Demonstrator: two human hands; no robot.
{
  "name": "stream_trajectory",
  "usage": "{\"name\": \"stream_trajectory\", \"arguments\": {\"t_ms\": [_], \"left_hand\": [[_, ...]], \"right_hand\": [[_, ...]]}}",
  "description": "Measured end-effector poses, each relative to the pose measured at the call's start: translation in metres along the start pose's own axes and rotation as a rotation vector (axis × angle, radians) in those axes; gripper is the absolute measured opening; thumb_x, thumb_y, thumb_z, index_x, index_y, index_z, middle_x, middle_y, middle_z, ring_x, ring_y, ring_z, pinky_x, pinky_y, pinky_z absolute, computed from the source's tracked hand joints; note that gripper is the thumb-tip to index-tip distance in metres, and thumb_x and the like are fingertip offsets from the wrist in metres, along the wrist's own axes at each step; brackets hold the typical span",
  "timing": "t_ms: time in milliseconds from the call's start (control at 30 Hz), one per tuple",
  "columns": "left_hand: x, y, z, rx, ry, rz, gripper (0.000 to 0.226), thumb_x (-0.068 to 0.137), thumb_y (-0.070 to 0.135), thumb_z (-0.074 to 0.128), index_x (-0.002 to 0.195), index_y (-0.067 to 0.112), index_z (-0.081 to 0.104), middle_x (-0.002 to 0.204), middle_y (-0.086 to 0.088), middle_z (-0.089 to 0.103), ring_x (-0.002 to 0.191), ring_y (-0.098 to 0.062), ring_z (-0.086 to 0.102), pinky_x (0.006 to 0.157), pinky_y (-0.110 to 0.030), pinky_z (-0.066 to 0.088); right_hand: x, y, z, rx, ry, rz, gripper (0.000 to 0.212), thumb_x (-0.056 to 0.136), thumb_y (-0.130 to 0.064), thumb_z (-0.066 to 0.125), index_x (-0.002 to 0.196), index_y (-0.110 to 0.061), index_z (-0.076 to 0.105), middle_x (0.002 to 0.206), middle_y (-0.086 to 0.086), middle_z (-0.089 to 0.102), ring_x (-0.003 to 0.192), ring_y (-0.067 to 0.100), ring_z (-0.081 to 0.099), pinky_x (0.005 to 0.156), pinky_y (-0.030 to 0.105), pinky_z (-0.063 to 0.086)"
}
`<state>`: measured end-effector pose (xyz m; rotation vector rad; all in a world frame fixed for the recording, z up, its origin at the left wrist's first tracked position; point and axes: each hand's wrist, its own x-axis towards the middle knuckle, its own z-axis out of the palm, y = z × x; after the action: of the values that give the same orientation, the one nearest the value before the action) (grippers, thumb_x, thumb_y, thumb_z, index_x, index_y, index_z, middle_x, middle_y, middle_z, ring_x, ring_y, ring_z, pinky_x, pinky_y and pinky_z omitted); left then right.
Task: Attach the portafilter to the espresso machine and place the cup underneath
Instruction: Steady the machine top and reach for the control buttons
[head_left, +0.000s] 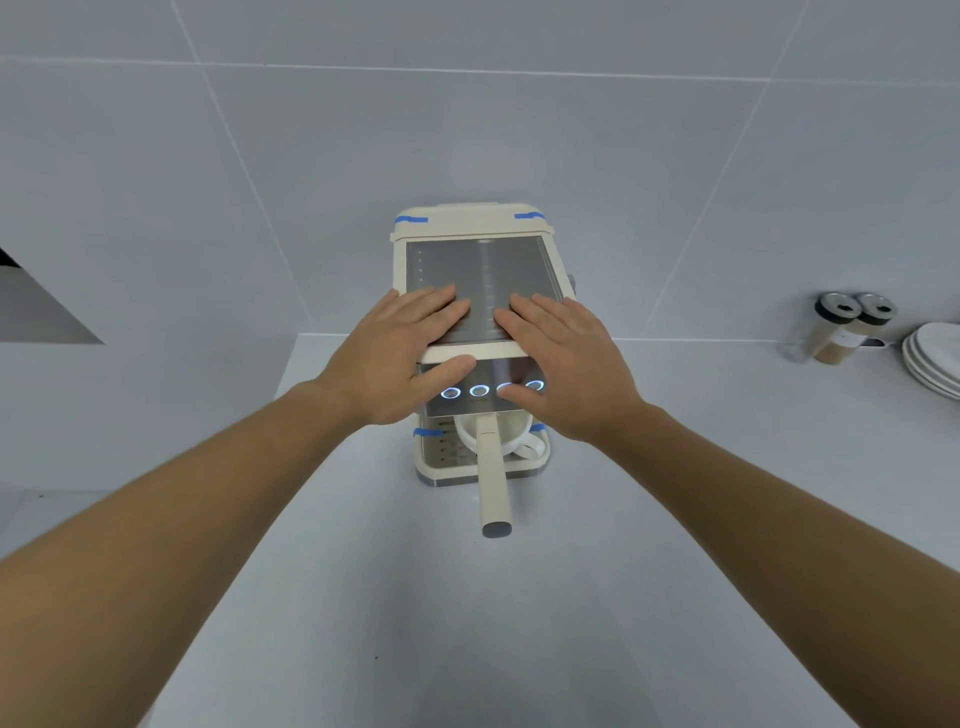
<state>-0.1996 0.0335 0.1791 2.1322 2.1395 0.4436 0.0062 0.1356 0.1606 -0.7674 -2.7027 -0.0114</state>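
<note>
A cream espresso machine (478, 228) with a steel top plate stands on the white counter against the tiled wall. Its front panel shows lit ring buttons (479, 390). The portafilter (492, 483) sits in the machine's front, its cream handle pointing straight toward me. A white cup (524, 441) stands on the drip tray beneath it, partly hidden by the handle and the machine's overhang. My left hand (400, 353) lies flat on the top's front left, thumb over the panel. My right hand (566, 358) lies flat on the front right, thumb near the buttons. Neither hand holds anything.
Two lidded spice jars (841, 332) and a stack of white plates (935, 358) stand at the far right of the counter (467, 623). A dark opening (36, 306) shows at the left wall.
</note>
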Motion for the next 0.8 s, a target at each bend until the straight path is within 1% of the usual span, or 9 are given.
{"name": "stream_trajectory", "arguments": {"t_ms": [133,300,400,467,533,600,700,733,800], "left_hand": [[0.001,-0.001,0.000,0.008,-0.006,0.006,0.080,0.088,0.065,0.029,0.150,0.016,0.041,0.158,-0.007,0.039,0.146,-0.025,0.034,0.119,-0.050,0.024],[0.001,0.001,-0.001,0.012,-0.016,0.003,0.083,0.086,0.066,0.027,0.151,0.016,0.039,0.160,-0.008,0.037,0.147,-0.025,0.032,0.121,-0.047,0.022],[0.000,0.001,-0.003,0.016,-0.029,0.003,0.085,0.085,0.067,0.025,0.152,0.017,0.036,0.162,-0.007,0.033,0.149,-0.024,0.028,0.123,-0.044,0.018],[0.001,0.001,-0.005,0.003,-0.059,-0.005,0.087,0.083,0.069,0.022,0.154,0.019,0.032,0.164,-0.005,0.029,0.151,-0.022,0.024,0.124,-0.041,0.014],[0.002,0.000,-0.009,-0.017,-0.100,-0.018,0.090,0.081,0.071,0.021,0.155,0.021,0.028,0.165,-0.003,0.023,0.153,-0.020,0.019,0.125,-0.042,0.011],[0.002,0.001,-0.013,-0.028,-0.131,-0.028,0.090,0.081,0.072,0.023,0.156,0.023,0.025,0.166,-0.001,0.020,0.154,-0.018,0.016,0.125,-0.042,0.010],[0.003,0.003,-0.015,-0.016,-0.156,-0.040,0.078,0.089,0.062,0.033,0.156,0.023,0.023,0.167,0.000,0.018,0.154,-0.018,0.013,0.126,-0.038,0.007],[0.003,0.003,-0.015,-0.011,-0.163,-0.043,0.074,0.092,0.059,0.036,0.157,0.023,0.022,0.167,0.000,0.017,0.154,-0.018,0.013,0.126,-0.037,0.006],[0.004,0.004,-0.018,0.004,-0.180,-0.043,0.069,0.098,0.053,0.041,0.157,0.024,0.021,0.167,0.000,0.016,0.155,-0.017,0.012,0.126,-0.037,0.007]], "right_hand": [[0.000,0.002,-0.001,0.018,0.001,-0.007,0.072,0.079,-0.045,0.068,0.141,-0.010,0.053,0.145,0.014,0.055,0.134,0.034,0.050,0.114,0.049,0.030],[-0.001,0.002,-0.004,0.025,-0.026,-0.026,0.071,0.082,-0.045,0.066,0.142,-0.011,0.050,0.148,0.014,0.052,0.137,0.034,0.046,0.116,0.049,0.028],[0.000,0.002,-0.008,0.055,-0.071,-0.017,0.066,0.090,-0.047,0.053,0.146,-0.012,0.046,0.152,0.011,0.047,0.141,0.031,0.041,0.119,0.045,0.024],[0.002,0.005,-0.015,0.086,-0.083,-0.040,0.059,0.095,-0.042,0.047,0.145,-0.010,0.047,0.150,0.012,0.049,0.138,0.030,0.043,0.117,0.041,0.025],[0.003,0.008,-0.022,0.097,-0.119,-0.057,0.054,0.099,-0.035,0.046,0.146,-0.008,0.045,0.150,0.012,0.048,0.136,0.029,0.043,0.116,0.036,0.025],[0.003,0.008,-0.028,0.091,-0.151,-0.071,0.052,0.100,-0.031,0.046,0.146,-0.007,0.044,0.149,0.012,0.048,0.133,0.029,0.044,0.114,0.035,0.027],[0.005,0.009,-0.030,0.087,-0.183,-0.098,0.051,0.097,-0.035,0.040,0.140,-0.008,0.047,0.136,0.009,0.054,0.116,0.025,0.049,0.106,0.040,0.039],[0.006,0.009,-0.031,0.087,-0.199,-0.099,0.052,0.097,-0.036,0.038,0.139,-0.008,0.047,0.134,0.008,0.054,0.113,0.024,0.049,0.103,0.039,0.040],[0.007,0.007,-0.035,0.080,-0.230,-0.094,0.052,0.097,-0.035,0.038,0.141,-0.008,0.046,0.136,0.009,0.053,0.115,0.024,0.049,0.105,0.039,0.039]]}}
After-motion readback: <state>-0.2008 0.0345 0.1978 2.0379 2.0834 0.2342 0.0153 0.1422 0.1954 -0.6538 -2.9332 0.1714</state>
